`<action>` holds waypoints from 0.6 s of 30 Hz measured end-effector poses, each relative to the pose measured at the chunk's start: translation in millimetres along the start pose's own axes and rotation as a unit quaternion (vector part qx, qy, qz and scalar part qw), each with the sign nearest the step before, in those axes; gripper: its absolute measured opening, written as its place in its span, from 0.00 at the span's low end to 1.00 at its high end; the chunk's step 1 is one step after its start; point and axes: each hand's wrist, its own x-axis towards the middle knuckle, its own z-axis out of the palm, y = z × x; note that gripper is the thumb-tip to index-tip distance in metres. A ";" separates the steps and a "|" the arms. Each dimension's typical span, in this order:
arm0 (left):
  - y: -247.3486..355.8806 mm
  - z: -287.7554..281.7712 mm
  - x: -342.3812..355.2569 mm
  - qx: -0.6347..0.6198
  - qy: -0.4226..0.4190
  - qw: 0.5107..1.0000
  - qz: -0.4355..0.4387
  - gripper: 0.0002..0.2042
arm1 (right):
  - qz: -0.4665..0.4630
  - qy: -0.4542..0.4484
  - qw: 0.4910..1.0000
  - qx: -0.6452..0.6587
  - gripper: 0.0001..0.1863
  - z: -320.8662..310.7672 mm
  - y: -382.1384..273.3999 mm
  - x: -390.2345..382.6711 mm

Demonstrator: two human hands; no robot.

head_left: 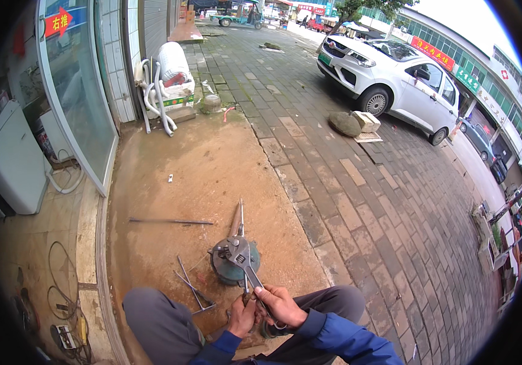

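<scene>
Progress: adjustable wrench (244, 261) already set on the round green metal part (234, 263) — how far the turning has got, I can't tell.
Hands: right hand (282, 304) and left hand (244, 314) both closed on the wrench handle.
Position: part sits on the ground (212, 170), just ahead of the hands, between the knees.

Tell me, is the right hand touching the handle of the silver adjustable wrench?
Touching. The head view shows the right hand wrapped around the lower handle of the silver adjustable wrench, with no gap between them.
</scene>
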 end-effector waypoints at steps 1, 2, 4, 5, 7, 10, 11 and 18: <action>-0.5 4.0 -1.7 -0.003 0.006 1.000 -0.001 0.09 | -0.057 0.062 0.996 -0.011 0.17 28.6 21.4 6.4; -1.5 11.0 -2.4 -0.008 0.006 1.000 -0.004 0.09 | -0.053 0.144 0.988 0.027 0.15 66.0 36.2 13.5; 16.4 37.8 -17.4 0.072 0.058 0.995 0.025 0.10 | -0.094 0.202 0.974 0.035 0.14 128.8 35.4 28.0; 16.2 32.4 -15.3 0.120 0.051 0.991 0.043 0.11 | -0.126 0.199 0.969 0.075 0.14 133.8 48.5 39.2; 17.6 27.6 -15.1 0.145 0.074 0.986 0.043 0.10 | -0.140 0.186 0.966 0.109 0.13 137.6 64.9 47.6; 13.0 23.8 -9.6 0.055 0.049 0.996 0.045 0.10 | -0.122 0.164 0.977 0.064 0.13 127.4 53.7 34.3; 10.6 26.2 -6.6 0.021 0.023 0.998 0.059 0.10 | -0.122 0.167 0.976 0.062 0.13 114.3 58.6 29.6; 2.2 6.4 5.5 0.101 -0.023 0.992 0.076 0.09 | -0.048 0.024 0.998 -0.016 0.16 11.5 21.7 -31.4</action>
